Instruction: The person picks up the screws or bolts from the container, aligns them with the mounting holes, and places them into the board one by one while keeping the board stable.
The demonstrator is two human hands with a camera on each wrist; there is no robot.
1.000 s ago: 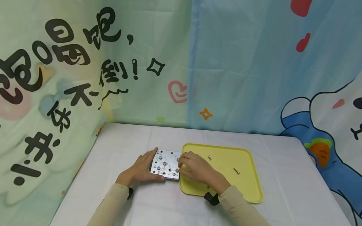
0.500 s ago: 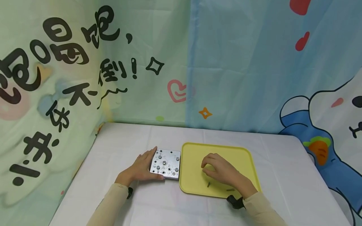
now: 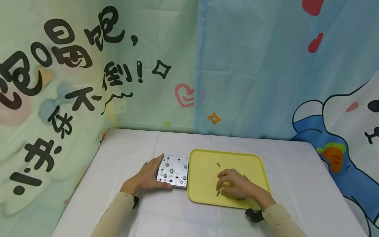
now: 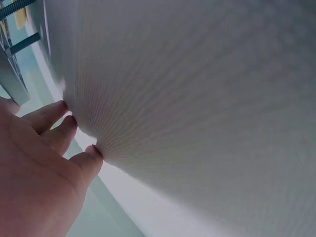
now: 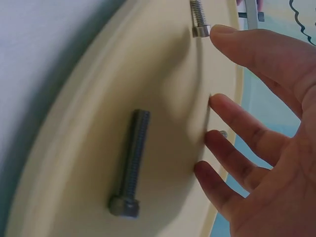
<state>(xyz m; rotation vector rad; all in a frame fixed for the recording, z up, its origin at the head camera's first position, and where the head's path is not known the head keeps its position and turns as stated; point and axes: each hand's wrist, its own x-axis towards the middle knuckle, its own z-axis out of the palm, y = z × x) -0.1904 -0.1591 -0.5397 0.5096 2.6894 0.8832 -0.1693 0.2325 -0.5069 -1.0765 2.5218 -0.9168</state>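
My left hand [image 3: 148,177] holds a silver metal plate [image 3: 177,162] with holes and several bolt heads, thumb along the near edge and fingers at the left side. Bolt shanks [image 4: 24,44] stick out of it in the left wrist view, where the other fingertips rest on the white cloth. Over the yellow tray [image 3: 202,174] my right hand [image 3: 237,185] has its fingers spread and loosely bent. Its thumb is at the head of a short bolt [image 5: 200,19]; whether they touch I cannot tell. A longer bolt [image 5: 131,163] lies nearby under the palm.
Another bolt [image 3: 218,164] lies toward the tray's back, and one more [image 3: 246,177] is partly behind the right hand. The tray stands right against the plate's right side on a white-covered table [image 3: 165,214]. Printed curtains [image 3: 245,82] hang behind.
My right hand has left the plate's right edge, moved right over the tray and come down toward the short bolt near its front. My left hand stays on the plate.
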